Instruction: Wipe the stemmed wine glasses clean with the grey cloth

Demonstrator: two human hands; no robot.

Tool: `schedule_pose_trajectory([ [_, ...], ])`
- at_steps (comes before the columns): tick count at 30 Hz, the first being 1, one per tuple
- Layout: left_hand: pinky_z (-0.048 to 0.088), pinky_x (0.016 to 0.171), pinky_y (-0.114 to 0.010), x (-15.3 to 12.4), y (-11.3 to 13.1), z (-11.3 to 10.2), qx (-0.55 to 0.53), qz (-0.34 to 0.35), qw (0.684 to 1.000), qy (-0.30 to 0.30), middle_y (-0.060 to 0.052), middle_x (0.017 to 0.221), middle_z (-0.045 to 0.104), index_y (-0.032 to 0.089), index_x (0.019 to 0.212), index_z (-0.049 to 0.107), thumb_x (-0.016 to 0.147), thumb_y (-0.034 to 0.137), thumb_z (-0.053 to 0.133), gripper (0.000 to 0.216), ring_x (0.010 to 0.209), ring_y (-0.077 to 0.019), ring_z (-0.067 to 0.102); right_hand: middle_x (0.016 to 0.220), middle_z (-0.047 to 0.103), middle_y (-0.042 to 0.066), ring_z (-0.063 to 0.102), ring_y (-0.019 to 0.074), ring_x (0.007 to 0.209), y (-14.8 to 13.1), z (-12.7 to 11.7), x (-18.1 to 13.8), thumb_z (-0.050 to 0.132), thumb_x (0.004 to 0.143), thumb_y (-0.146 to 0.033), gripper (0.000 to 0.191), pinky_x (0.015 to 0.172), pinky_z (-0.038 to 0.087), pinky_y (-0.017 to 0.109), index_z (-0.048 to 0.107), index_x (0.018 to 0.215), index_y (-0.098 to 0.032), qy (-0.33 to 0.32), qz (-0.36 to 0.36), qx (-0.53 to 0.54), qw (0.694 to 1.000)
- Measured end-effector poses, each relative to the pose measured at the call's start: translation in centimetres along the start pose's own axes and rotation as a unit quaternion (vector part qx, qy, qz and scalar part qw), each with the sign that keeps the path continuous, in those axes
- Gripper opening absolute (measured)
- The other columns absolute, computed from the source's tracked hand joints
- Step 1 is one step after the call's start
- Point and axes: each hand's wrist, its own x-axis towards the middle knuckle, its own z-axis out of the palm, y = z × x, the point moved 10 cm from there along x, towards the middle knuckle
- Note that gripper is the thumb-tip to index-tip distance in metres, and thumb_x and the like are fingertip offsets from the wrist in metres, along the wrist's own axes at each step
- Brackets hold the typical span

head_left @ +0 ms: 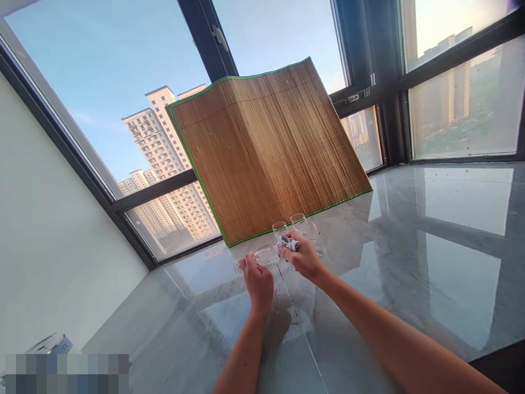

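Observation:
My left hand (258,282) is closed round a clear stemmed glass (266,255). That glass lies tilted on its side in the air, its foot to the left and its bowl pointing right. Pinched in my right hand (305,257) is a crumpled white and grey cloth (290,243), close to the held glass's mouth. Whether the cloth touches the rim I cannot tell. Just beyond my hands stand further clear glasses, one on the left (279,226) and one on the right (298,220). My right hand partly hides their lower parts.
A brown slatted bamboo mat (266,148) with green edging stands upright behind the glasses, leaning toward the windows. Below is a glossy grey tiled surface (410,262) with reflections. Dark window frames (381,82) enclose it. A pale blue and white object (55,343) sits at lower left.

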Motion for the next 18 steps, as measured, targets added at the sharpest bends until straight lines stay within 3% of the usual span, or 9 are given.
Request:
schedule_pose_trajectory([
  [5,0.041,0.081,-0.032,0.4,0.4,-0.5,-0.035,0.047,0.998,0.011,-0.004,0.089,0.051,0.021,0.091,0.056,0.071,-0.003,0.043,0.034,0.088,-0.0207,0.051,0.058,0.049,-0.008,0.040,0.0073,0.037,1.8,1.0,-0.1,0.059,0.071,-0.033,0.017,0.031,0.030,0.020,0.051,0.081,-0.021,-0.045,0.093,0.059,0.993],
  [10,0.041,0.074,-0.029,0.3,-0.1,-0.1,-0.118,0.029,0.993,-0.001,-0.002,0.084,0.053,0.021,0.088,0.056,0.072,0.003,0.047,0.026,0.079,-0.0178,0.051,0.058,0.050,-0.008,0.041,0.0071,0.033,0.7,1.5,-0.2,0.061,0.072,-0.036,0.022,0.029,0.032,0.020,0.051,0.083,-0.021,-0.078,0.094,0.123,0.985],
  [15,0.044,0.059,-0.022,-0.9,0.9,2.4,-0.272,-0.017,0.956,-0.107,0.002,0.077,0.053,0.020,0.089,0.053,0.081,0.020,0.054,0.008,0.064,-0.0120,0.051,0.057,0.050,-0.008,0.039,0.0067,0.034,0.3,2.6,-0.6,0.062,0.072,-0.035,0.022,0.029,0.031,0.019,0.051,0.084,-0.020,-0.131,0.112,0.162,0.972],
  [18,0.048,0.057,-0.022,-1.8,2.7,3.5,-0.335,-0.029,0.927,-0.165,0.000,0.085,0.058,0.020,0.098,0.054,0.083,0.028,0.059,0.018,0.065,-0.0111,0.056,0.056,0.048,-0.008,0.039,0.0069,0.035,0.1,2.5,-0.6,0.060,0.073,-0.033,0.018,0.030,0.031,0.020,0.051,0.083,-0.020,-0.122,0.099,0.154,0.976],
])
